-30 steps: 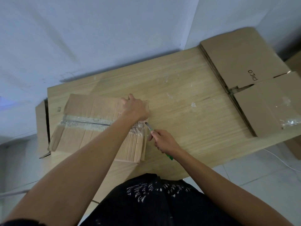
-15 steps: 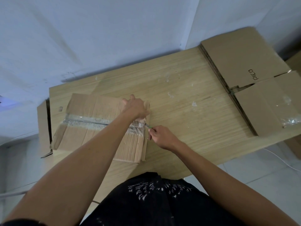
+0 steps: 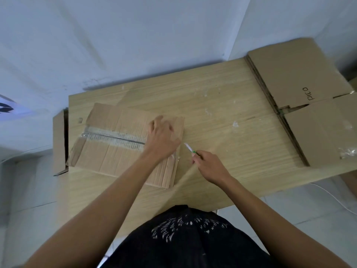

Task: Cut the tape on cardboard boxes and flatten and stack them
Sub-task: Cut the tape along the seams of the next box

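Pressing taped brown cardboard box (image 3: 116, 157) at nine o'clock, left hand (image 3: 162, 136); right hand (image 3: 210, 167) pinches green-handled cutter (image 3: 190, 148) beside its end. I judge end tape (image 3: 174, 156) uncut; flattened cardboard stack (image 3: 301, 82) waits at two o'clock.

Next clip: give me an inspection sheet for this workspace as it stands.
Surface: wooden table, with white specks scattered on it.
Job's things: taped cardboard box lying flat, clear tape along its seam; green-handled cutter, blade by the box's right end; stack of flattened boxes at the table's right end.
Clutter: crumpled tape scrap on the stack; cardboard piece beside the table's left edge.
Grips: left hand presses on the box; right hand holds the cutter.
Cables: white cable on the floor, right.
Surroundings: white wall, tiled floor.
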`<action>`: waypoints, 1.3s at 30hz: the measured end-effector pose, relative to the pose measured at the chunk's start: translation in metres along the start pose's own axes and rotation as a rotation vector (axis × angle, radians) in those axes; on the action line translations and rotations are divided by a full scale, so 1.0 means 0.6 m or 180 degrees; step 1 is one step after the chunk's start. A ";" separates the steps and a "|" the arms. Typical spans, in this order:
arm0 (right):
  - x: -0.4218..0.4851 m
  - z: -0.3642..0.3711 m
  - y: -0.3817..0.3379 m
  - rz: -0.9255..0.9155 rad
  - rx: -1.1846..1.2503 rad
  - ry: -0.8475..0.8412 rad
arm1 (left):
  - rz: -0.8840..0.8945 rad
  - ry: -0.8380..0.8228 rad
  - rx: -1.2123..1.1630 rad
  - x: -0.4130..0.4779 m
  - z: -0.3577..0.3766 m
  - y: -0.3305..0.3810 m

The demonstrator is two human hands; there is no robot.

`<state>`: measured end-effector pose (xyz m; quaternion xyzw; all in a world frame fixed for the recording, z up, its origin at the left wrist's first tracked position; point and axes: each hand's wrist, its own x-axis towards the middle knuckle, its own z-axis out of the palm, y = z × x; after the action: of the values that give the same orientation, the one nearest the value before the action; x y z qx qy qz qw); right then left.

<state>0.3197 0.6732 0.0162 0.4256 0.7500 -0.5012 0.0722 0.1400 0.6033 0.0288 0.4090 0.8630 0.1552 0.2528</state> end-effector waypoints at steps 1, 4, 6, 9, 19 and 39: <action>-0.003 -0.003 0.007 -0.0116 -0.0270 0.0057 | -0.0040 0.0207 0.0099 -0.032 0.011 -0.004; -0.008 -0.005 0.026 -0.0413 -0.0777 0.0146 | -0.0337 0.0302 0.1111 -0.116 0.041 -0.015; -0.010 0.000 0.034 -0.0616 -0.1150 0.0129 | -0.0600 0.0246 0.1329 -0.142 0.061 -0.025; -0.010 0.004 0.035 -0.0877 -0.1570 0.0114 | -0.0675 0.0352 0.1144 -0.152 0.074 -0.030; -0.003 0.008 0.025 -0.1432 -0.1885 0.0070 | -0.0057 0.1272 0.0742 -0.172 0.137 -0.057; 0.071 -0.037 -0.012 -0.1514 -0.2738 0.0668 | -0.0089 0.1505 0.0404 -0.181 0.149 -0.053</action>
<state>0.2951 0.7144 0.0094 0.2226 0.9681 -0.1037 0.0491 0.2290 0.5036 -0.0265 0.3645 0.9117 0.1885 0.0196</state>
